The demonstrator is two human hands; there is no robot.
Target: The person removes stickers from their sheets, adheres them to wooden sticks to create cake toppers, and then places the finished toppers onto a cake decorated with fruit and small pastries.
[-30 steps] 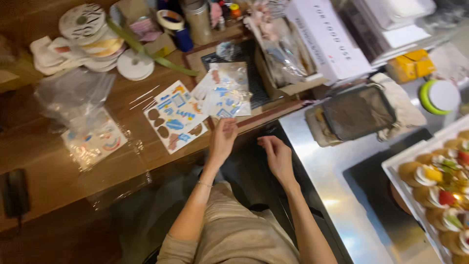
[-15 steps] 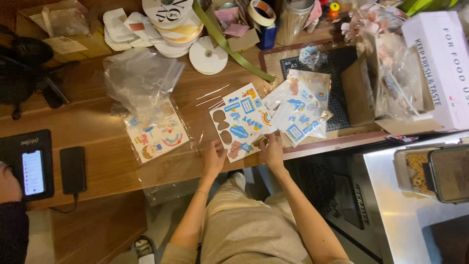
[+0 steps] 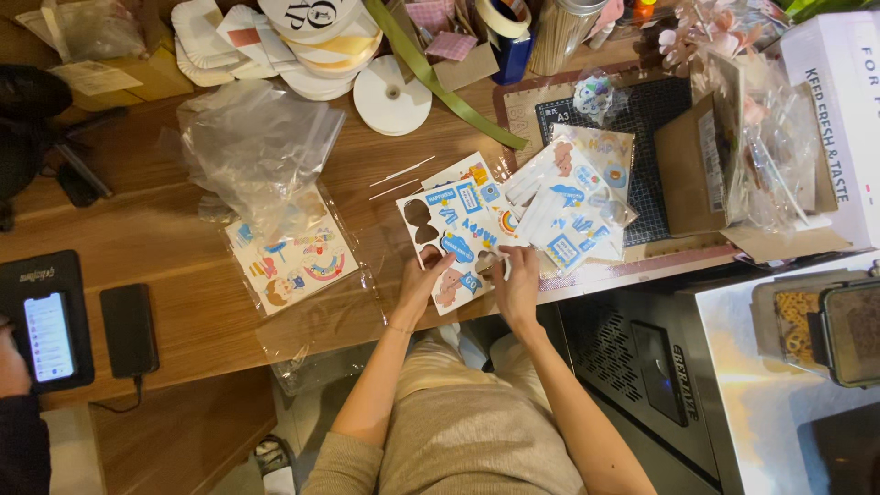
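A sheet of colourful paper cutouts [image 3: 461, 225] lies on the wooden counter [image 3: 183, 275] right in front of me. My left hand [image 3: 423, 282] rests on the sheet's near left corner, fingers spread and holding nothing. My right hand [image 3: 518, 280] lies on the sheet's near right edge, fingertips pressing a small cutout, nothing lifted. More cutout sheets in clear sleeves [image 3: 576, 197] overlap to the right. Another cutout sheet in a clear bag [image 3: 291, 261] lies to the left.
A crumpled plastic bag [image 3: 252, 142], paper plates [image 3: 312, 50] and a ribbon spool [image 3: 392, 94] sit at the back. A cutting mat [image 3: 655, 156], open cardboard box [image 3: 697, 170] and white carton [image 3: 839, 110] stand right. A tablet [image 3: 46, 321] and phone [image 3: 128, 328] lie left, beside another person's hand.
The view has swung left, away from the steel counter and cakes. Both my hands have moved forward onto the near edge of the cutout sheet.
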